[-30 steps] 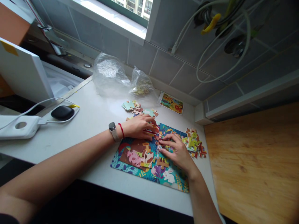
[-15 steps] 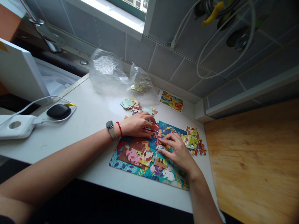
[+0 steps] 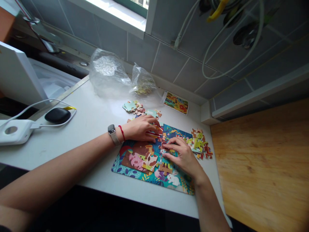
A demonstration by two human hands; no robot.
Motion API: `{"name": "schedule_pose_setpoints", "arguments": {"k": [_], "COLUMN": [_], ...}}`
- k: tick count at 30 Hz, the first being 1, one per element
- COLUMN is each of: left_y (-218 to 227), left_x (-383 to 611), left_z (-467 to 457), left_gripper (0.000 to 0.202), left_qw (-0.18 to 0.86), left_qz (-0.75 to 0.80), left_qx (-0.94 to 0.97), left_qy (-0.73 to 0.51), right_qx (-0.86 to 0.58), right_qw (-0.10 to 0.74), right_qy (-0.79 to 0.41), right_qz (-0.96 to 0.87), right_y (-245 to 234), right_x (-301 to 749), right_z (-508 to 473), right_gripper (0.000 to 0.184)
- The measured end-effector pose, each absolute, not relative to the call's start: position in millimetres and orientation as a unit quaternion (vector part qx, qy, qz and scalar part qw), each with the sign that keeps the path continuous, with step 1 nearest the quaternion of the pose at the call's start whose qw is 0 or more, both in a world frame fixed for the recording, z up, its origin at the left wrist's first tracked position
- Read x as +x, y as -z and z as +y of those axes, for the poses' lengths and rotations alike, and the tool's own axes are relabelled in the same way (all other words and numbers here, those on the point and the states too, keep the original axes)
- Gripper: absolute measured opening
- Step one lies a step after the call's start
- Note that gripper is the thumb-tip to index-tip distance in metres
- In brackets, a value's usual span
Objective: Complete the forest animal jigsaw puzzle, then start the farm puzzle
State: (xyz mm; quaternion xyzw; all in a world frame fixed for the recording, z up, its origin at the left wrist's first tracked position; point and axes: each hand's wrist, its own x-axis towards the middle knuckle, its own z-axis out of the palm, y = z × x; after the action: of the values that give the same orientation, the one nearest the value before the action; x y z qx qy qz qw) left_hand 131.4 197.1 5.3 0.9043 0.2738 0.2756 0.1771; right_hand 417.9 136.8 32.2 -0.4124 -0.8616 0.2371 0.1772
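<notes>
Apparently to keep the work steady, the left hand (image 3: 138, 129) and right hand (image 3: 182, 158) lie with curved fingers (image 3: 170, 147), any grip unclear, over jigsaw pieces (image 3: 166, 168) on the puzzle board (image 3: 185, 187) on the desk (image 3: 84, 122), spare pieces (image 3: 199, 144) within reach.

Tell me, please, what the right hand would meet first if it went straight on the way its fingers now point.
Probably the loose jigsaw pieces at the fingertips of the right hand, on the puzzle mat; past them, the left hand, though depth is hard to judge here.

Puzzle pieces (image 3: 199, 143) beside right hand (image 3: 183, 158)
</notes>
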Motion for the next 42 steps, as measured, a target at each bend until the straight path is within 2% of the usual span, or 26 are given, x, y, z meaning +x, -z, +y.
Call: {"name": "schedule_pose_setpoints", "arguments": {"k": [26,28,31,35,42], "left_y": [-8,-9,-12,-24,-78], "left_x": [131,131,131,133,134], "left_z": [197,196,196,194,161], "left_gripper": [0.033,0.034,0.030,0.026,0.024], "left_qw": [0.177,0.184,0.199,0.208,0.216], "left_qz": [0.281,0.278,0.273,0.277,0.278], "left_qx": [0.912,0.911,0.904,0.888,0.879], "left_qy": [-0.240,-0.243,-0.261,-0.304,-0.321], "right_qx": [-0.413,-0.405,-0.400,-0.431,-0.457], "right_qw": [0.165,0.192,0.284,0.389,0.454], "right_qy": [-0.229,-0.232,-0.228,-0.192,-0.192], "right_qz": [-0.866,-0.864,-0.841,-0.791,-0.741], "right_y": [-34,-35,-38,-41,-32], "right_x": [417,417,417,419,421], "right_z": [135,136,138,142,149], "right_gripper": [0.024,0.020,0.005,0.014,0.019]}}
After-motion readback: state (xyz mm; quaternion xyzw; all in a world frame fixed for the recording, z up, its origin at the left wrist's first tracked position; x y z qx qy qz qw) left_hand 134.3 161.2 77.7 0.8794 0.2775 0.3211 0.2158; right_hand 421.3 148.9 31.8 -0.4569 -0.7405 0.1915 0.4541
